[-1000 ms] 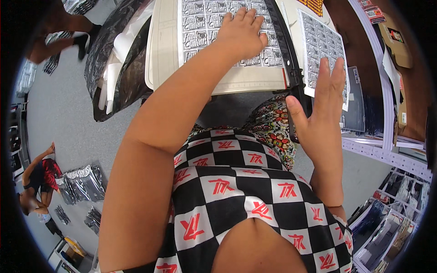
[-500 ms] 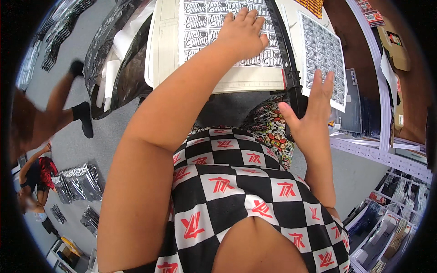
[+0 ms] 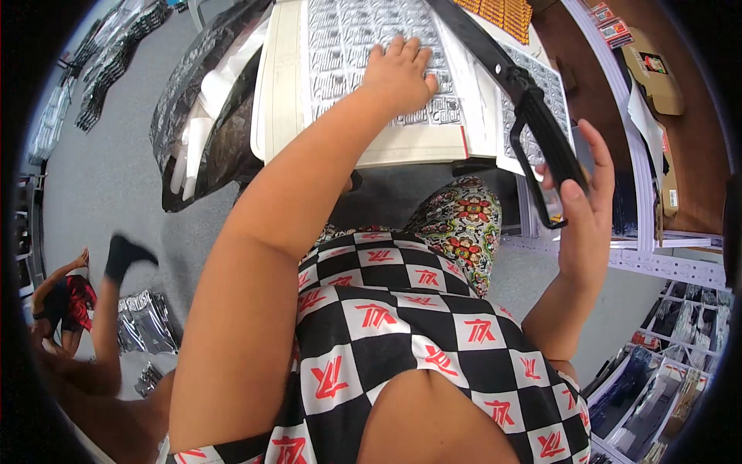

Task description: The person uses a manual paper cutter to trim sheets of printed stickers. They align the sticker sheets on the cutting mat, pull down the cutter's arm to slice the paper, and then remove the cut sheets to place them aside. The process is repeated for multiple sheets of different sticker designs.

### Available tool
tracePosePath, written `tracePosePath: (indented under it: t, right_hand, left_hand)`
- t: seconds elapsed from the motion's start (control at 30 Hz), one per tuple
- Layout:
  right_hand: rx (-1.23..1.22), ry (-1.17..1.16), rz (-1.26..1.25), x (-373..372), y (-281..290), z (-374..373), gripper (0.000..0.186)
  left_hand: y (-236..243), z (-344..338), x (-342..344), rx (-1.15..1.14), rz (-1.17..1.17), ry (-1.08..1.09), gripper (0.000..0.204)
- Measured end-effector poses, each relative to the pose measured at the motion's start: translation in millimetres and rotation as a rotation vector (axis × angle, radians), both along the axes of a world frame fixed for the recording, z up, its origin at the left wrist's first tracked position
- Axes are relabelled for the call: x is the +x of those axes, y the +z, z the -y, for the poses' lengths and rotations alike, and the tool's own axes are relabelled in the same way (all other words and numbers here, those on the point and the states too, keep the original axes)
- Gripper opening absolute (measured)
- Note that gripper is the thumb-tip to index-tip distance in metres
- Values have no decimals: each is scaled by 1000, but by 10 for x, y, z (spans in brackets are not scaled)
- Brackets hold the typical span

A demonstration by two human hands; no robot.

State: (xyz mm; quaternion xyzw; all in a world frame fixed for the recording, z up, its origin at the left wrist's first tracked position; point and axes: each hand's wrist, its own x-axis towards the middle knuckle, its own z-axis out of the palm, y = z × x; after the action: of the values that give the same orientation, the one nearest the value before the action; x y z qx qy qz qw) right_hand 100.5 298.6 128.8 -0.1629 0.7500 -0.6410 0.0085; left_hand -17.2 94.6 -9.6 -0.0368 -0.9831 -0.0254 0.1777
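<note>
My left hand (image 3: 398, 77) lies flat, fingers spread, on a sheet of printed stickers (image 3: 336, 58) in black and white. That sheet rests on the cream bed of a paper cutter (image 3: 410, 145), which has a ruled front edge. The black blade arm (image 3: 487, 54) of the cutter is lifted and angled out to the right. At its end, my right hand (image 3: 583, 201) holds the black handle (image 3: 553, 135); the thumb is on the near side, fingertips show behind it, and the index finger sticks up. Partly under the arm, a second sticker sheet (image 3: 550, 73) lies to the right.
Orange printed sheets (image 3: 502, 14) lie at the far right of the table. A black plastic bag (image 3: 174, 131) with white offcuts stands left of the cutter. Lilac shelving (image 3: 635, 155) runs along the right. On the left, people's limbs (image 3: 100, 332) show above the floor, near bundled packets (image 3: 147, 321).
The blade arm has swung up and out to the right from the cutter's edge. My right hand has moved right and closed round its handle. My left hand has shifted slightly nearer with the sheet.
</note>
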Motion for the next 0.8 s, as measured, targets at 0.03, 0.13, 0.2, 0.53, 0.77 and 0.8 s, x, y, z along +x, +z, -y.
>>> tracePosePath:
  t: [0.03,0.13,0.2,0.53,0.77,0.8]
  right_hand:
    - [-45,24,-41,-19,36,1,51]
    - [100,31,-92,-63,-18,-32,47]
    - [99,7,-91,-48,8,-24,46]
    - [151,19,-159,-76,-41,-35,35]
    - [155,-11,-202,-82,-3,-22,29]
    - [148,-2,-212,-95,22,-15,29]
  left_hand:
    - [52,1,3,-24,-4,23,48]
    - [523,26,216,-23,305,61,50]
    - [614,152,301,7,378,28,46]
    - [485,617,504,64,231,-8,43]
    - [287,758,80,83,46,121,42]
    - [275,769,37,96,34,130,41]
